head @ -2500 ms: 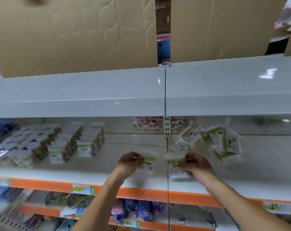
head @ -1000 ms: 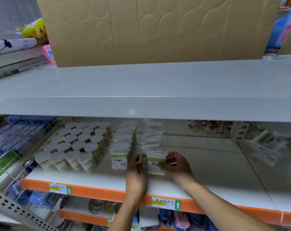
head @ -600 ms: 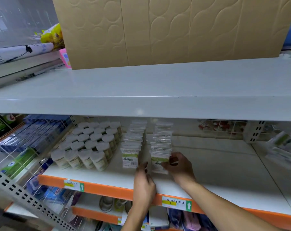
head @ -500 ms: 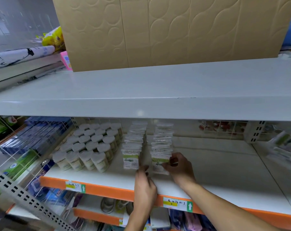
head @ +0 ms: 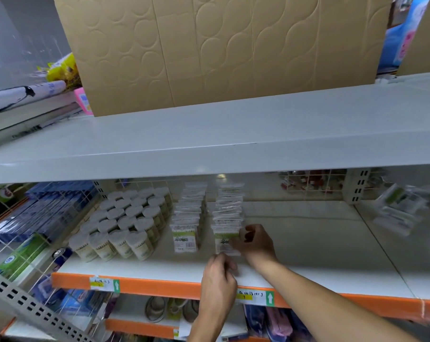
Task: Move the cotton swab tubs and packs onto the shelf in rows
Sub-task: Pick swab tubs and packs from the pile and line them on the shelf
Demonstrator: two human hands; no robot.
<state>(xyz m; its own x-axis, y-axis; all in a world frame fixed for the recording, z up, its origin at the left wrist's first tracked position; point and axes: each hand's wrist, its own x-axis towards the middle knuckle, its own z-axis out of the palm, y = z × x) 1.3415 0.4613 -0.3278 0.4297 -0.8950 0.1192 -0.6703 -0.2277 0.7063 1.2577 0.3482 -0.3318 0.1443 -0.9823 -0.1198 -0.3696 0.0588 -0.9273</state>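
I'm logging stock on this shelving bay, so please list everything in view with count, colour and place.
cotton swab tubs: about twenty, white-lidded, in rows, shelf left
cotton swab packs: two rows, clear with green labels, shelf middle
loose packs: several, blurred, shelf right
shelf: white, orange front edge
price tags: two, white and yellow, on the edge
cardboard box: one, brown, top shelf
blue boxes: several, left wire bay
left hand: loosely curled, at shelf edge
right hand: pinching front pack of right row

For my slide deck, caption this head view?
Right hand steadies front swab pack in second row; left hand beside.
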